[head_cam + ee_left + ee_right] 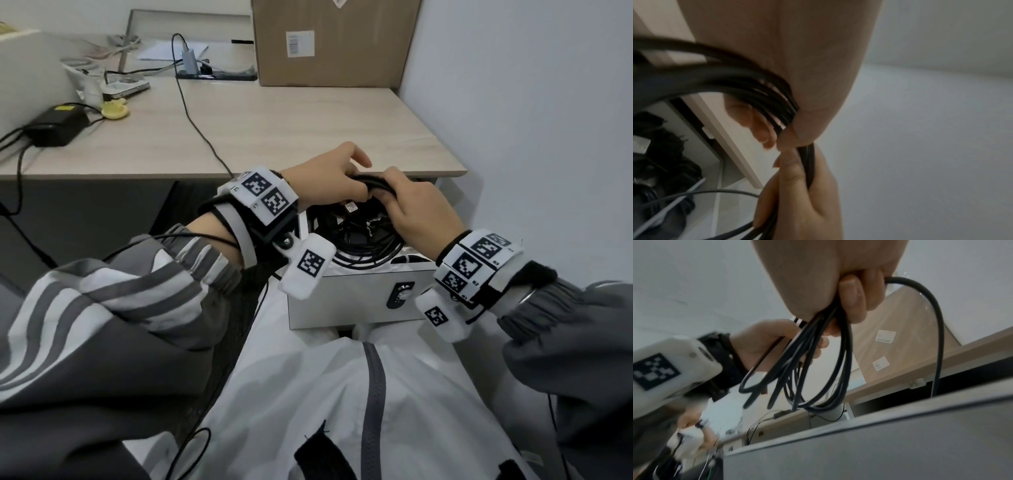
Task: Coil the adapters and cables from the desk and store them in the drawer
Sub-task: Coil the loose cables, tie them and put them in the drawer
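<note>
Fingers of both hands curled tight round one bundle of black cable (371,183), several loops gathered side by side. Left hand (329,178) grips it from the left, right hand (419,209) from the right, knuckles nearly touching. Bundle held just above the open drawer (356,294), at the desk's front edge.

Drawer pulled out under the desk (274,126), right up against the person's white jacket. Wall close on the right. More black cable coils already lie in the drawer (363,240). Desk surface bare near the front edge.

Left wrist view: strands packed flat under the left thumb, right fingers (793,170) wrapped round the same strands below; drawer contents dim at lower left. Right wrist view: loops hang loose below the grip, one strand (937,321) arcing out and down behind the drawer's grey wall. Head view alone shows a black power adapter (56,125) at the desk's far left, a thin cable (191,116) running across the desktop, a cardboard box (329,41) at the back.
</note>
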Motion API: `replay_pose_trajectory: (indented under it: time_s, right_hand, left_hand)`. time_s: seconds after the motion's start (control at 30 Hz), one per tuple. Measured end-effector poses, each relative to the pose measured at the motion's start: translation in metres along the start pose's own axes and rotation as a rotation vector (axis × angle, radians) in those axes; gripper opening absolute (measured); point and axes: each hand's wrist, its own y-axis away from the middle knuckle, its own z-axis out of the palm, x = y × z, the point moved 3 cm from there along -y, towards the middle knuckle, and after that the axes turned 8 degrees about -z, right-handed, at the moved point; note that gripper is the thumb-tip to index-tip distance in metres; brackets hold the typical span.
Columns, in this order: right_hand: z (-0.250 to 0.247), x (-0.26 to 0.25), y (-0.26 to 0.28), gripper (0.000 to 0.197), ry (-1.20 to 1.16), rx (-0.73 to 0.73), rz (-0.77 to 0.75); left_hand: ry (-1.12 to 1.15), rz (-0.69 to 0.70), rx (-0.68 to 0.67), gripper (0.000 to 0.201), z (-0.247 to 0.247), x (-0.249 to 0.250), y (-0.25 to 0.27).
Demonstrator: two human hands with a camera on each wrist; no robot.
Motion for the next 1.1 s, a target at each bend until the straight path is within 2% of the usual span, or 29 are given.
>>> replay_pose_trajectory:
  time_s: [0.07, 0.13, 0.23, 0.27, 0.3, 0.37, 0.4, 0.53, 0.7, 0.83, 0.93, 1.03, 1.1]
  right_hand:
    - [-0.006, 0.013, 0.005, 0.022, -0.084, 0.147, 0.13]
    - [-0.014, 0.026, 0.013, 0.022, -0.15, 0.326, 0.269]
    - [-0.017, 0.037, 0.023, 0.023, -0.211, 0.515, 0.416]
    - [-0.013, 0.039, 0.024, 0.022, -0.222, 0.545, 0.453]
    - [-0.01, 0.04, 0.024, 0.022, -0.23, 0.566, 0.482]
    - [-0.006, 0.041, 0.025, 0.021, -0.264, 0.589, 0.523]
    - [-0.005, 0.04, 0.026, 0.018, -0.296, 0.594, 0.531]
    - [-0.005, 0.037, 0.031, 0.015, -0.374, 0.54, 0.52]
    - [-0.005, 0.039, 0.036, 0.023, -0.404, 0.423, 0.536]
    - [0.001, 0.039, 0.044, 0.023, -0.485, 0.395, 0.539]
    - [0.0, 0.036, 0.048, 0.022, -0.497, 0.43, 0.514]
    - [-0.002, 0.037, 0.05, 0.019, -0.508, 0.449, 0.495]
    - [-0.002, 0.036, 0.049, 0.018, -0.537, 0.454, 0.482]
  left_hand:
    - [0.198, 0.031, 0.075, 0.049, -0.004, -0.01, 0.0]
    - [0.362, -0.018, 0.095, 0.06, -0.001, -0.027, 0.002]
    - [0.522, -0.161, -0.084, 0.084, 0.031, -0.043, 0.002]
    - [0.55, -0.178, -0.164, 0.081, 0.045, -0.042, 0.002]
    - [0.56, -0.173, -0.228, 0.069, 0.058, -0.037, 0.002]
    - [0.589, -0.141, -0.274, 0.028, 0.075, -0.022, 0.0]
    - [0.645, -0.133, -0.245, 0.018, 0.077, -0.016, -0.002]
    - [1.008, -0.143, -0.073, 0.02, 0.081, -0.007, -0.011]
    - [1.209, -0.107, 0.085, 0.023, 0.085, -0.004, -0.014]
    - [1.18, -0.183, 0.089, 0.026, 0.084, -0.004, -0.016]
    - [1.021, -0.216, 0.03, 0.02, 0.083, -0.005, -0.013]
    - [0.779, -0.189, -0.002, 0.012, 0.082, -0.01, -0.011]
    - [0.751, -0.169, -0.072, 0.016, 0.083, -0.013, -0.009]
